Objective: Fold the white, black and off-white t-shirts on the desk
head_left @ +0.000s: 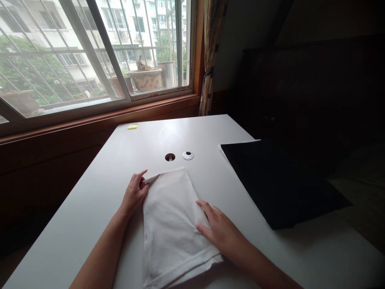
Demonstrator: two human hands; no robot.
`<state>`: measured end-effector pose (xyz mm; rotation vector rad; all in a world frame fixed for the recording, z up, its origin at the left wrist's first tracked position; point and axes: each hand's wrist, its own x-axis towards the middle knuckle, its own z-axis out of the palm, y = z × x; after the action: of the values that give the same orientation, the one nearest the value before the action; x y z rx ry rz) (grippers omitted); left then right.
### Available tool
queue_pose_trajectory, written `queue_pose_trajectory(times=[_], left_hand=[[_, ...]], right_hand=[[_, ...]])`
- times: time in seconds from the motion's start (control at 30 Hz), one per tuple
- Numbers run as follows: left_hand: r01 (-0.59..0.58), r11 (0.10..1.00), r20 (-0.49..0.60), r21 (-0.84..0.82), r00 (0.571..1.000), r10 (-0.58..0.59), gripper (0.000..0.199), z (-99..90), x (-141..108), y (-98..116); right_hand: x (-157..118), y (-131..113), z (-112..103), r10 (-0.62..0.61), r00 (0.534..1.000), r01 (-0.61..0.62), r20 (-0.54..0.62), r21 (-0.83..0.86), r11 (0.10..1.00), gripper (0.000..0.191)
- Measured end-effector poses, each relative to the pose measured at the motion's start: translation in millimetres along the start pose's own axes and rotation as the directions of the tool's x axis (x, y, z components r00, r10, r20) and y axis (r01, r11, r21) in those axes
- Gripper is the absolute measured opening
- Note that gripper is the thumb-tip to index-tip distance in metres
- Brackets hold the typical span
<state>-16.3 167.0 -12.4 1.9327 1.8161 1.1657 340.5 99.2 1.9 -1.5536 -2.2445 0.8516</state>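
Observation:
A folded white cloth (171, 220) lies on the white table (90, 208), its long sides running away from me and its layered edge nearest me. At its far left corner, my left hand (136, 192) pinches the edge between thumb and fingers. My right hand (215, 224) rests at the cloth's right side, thumb and fingers apart on top of it, with small creases running from the thumb. Some of the right fingers are hidden at the cloth's edge.
Black folded fabric (276, 184) lies on the table's right side, over something white. Beyond the white cloth are a round hole (170, 157) and a round cover (188, 155). A yellow note (132, 126) sits near the far left corner. A barred window (120, 48) stands behind.

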Motion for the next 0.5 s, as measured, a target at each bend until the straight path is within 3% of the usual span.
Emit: queue_pose_trajectory(times=[0.13, 0.27, 0.4, 0.5], left_hand=[[0.069, 0.982, -0.001, -0.178, 0.998, -0.070, 0.046, 5.6, -3.0, 10.1], [0.189, 0.937, 0.111, -0.295, 0.980, -0.163, 0.055, 14.1, -8.4, 29.2], [0.282, 0.931, 0.318, -0.232, 0.926, -0.201, 0.063, 19.0, -13.2, 57.3], [0.245, 0.959, 0.424, -0.143, 0.891, -0.165, 0.060, 20.9, -15.3, 73.9]], right_hand=[[-2.0, 2.9, -19.1, 0.012, 1.000, -0.016, 0.026, 0.148, 0.989, 0.050], [-7.4, 27.8, -44.0, 0.142, 0.990, -0.134, -0.013, 0.252, 0.958, 0.049], [-18.0, 67.8, -58.7, 0.239, 0.970, -0.211, -0.046, 0.332, 0.919, 0.055], [-26.6, 82.2, -63.3, 0.274, 0.962, -0.251, -0.001, 0.397, 0.883, 0.064]])
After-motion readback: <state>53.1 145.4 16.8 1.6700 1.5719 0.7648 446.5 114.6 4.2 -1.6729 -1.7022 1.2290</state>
